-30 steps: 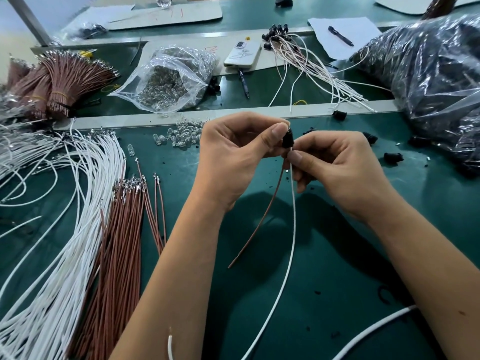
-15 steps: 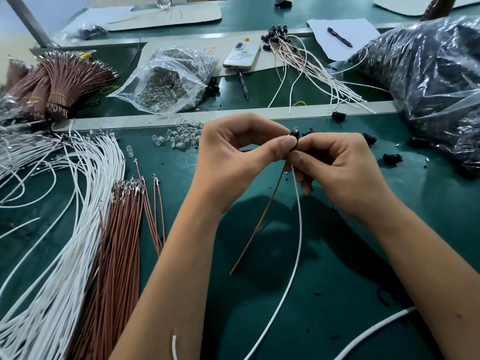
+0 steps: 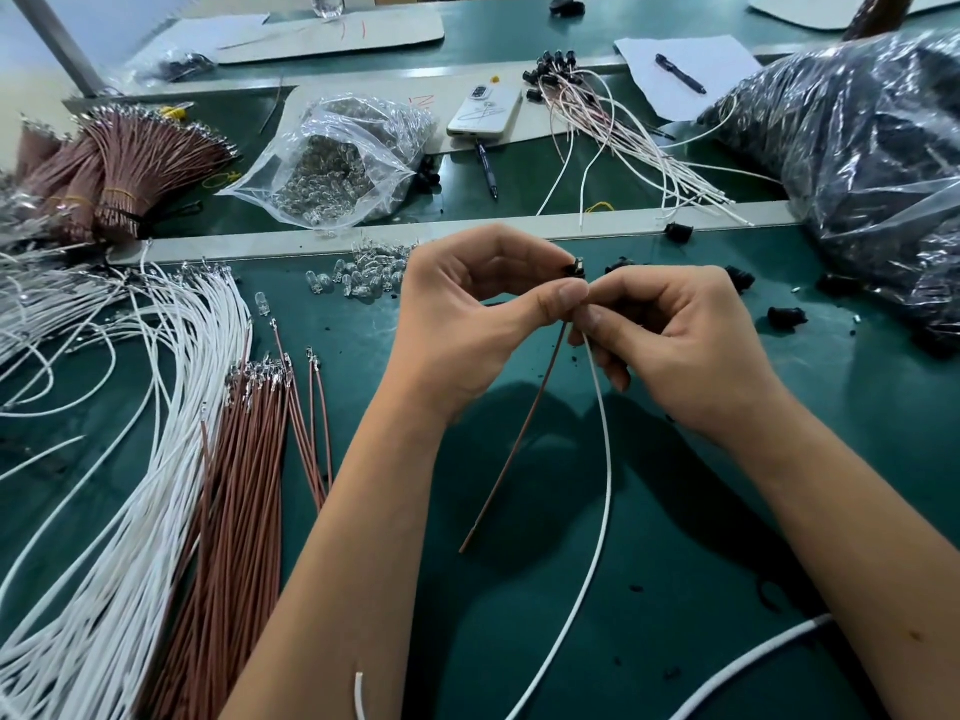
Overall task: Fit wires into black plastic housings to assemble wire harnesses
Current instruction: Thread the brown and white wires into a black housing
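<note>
Nearest the camera, the two forearms reach forward over the green table point(image 3: 701, 511), and two wires hang down between them: a white wire point(image 3: 605, 459) curving toward the near edge and a shorter brown wire point(image 3: 511, 444) slanting down to the left, its free end above the mat.

Just beyond, the hands meet. The left hand point(image 3: 467, 324) has thumb and forefinger curled in a pinch at the top of the wires, and the right hand point(image 3: 675, 335) pinches the same spot from the other side, its other fingers point(image 3: 613, 366) folded under. Between the fingertips sits the black housing point(image 3: 575, 266), only its top edge showing (so whether both terminals are seated cannot be told).

The step in hand looks like pushing the wires home. To do it well, I would hold the housing steady with one hand, grip each wire close to its terminal so it does not buckle, push straight along the cavity, then give a light tug to check the lock.

To the left lie the loose white wires point(image 3: 104, 459) and brown wires point(image 3: 239, 485). Farther off are clear bulbs point(image 3: 363, 275), spare black housings point(image 3: 787, 317) to the right, a bag of bulbs point(image 3: 343, 163), finished harnesses point(image 3: 623, 132), a phone point(image 3: 485, 114) and a large bag of black parts point(image 3: 857, 148).
</note>
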The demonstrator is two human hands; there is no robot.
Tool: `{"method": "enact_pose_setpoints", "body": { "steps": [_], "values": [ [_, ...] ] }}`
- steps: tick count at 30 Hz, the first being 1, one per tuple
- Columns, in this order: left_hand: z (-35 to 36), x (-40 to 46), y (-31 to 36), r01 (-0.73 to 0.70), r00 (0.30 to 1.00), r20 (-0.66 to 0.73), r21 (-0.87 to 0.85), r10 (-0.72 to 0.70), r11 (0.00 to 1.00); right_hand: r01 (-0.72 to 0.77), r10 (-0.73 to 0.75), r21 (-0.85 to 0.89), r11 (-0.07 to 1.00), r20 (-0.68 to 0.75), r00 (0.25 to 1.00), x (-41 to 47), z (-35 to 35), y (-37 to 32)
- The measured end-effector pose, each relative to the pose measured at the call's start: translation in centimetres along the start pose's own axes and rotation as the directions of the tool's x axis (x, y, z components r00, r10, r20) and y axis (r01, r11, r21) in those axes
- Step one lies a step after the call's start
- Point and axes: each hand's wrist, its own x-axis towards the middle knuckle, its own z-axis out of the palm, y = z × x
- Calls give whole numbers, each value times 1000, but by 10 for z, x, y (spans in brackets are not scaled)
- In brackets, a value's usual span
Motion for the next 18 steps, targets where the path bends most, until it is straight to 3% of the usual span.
{"method": "enact_pose_setpoints", "body": {
  "steps": [4, 18],
  "values": [
    [-1, 0, 1, 29, 1000, -4, -28, -29, 999, 8, -8, -11, 1000, 2, 1000, 0, 0, 3],
    [3, 0, 1, -58, 998, -8, 160, 60, 985, -37, 36, 18, 999, 18, 999, 1, 0, 5]
  ]
}}
